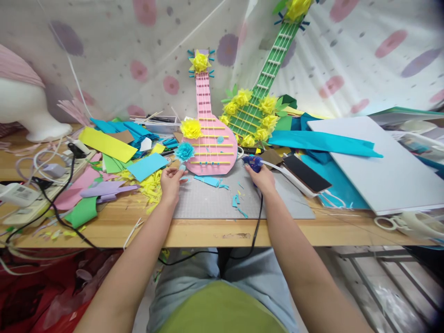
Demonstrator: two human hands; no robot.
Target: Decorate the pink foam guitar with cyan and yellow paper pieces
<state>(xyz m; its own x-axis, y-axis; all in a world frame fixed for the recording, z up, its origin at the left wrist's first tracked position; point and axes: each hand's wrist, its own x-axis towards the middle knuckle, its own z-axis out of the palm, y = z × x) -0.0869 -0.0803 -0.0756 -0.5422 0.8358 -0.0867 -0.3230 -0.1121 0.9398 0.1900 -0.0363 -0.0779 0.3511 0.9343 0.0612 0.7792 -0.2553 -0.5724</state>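
A pink paper pipa-shaped instrument (pixel 211 145) leans upright against the back, with yellow bars, white strings, a yellow paper flower (pixel 191 129) and a blue paper flower (pixel 184 151) on its left side. Just below the blue flower, by the instrument's lower left edge, my left hand (pixel 170 184) is closed in a pinch; a bit of pale blue shows at its fingertips, too small to name. To the right of the instrument, my right hand (pixel 264 178) grips a dark blue hot glue gun (pixel 253 163), its black cord hanging over the table edge.
A taller green instrument (pixel 249 113) with yellow flowers leans behind. Blue scraps (pixel 208 181) lie on the grey cutting mat (pixel 204 203). Coloured paper (pixel 107 144) and a power strip (pixel 45 185) lie left; a phone (pixel 307 172), white boards (pixel 378 162) and scissors (pixel 386 223) lie right.
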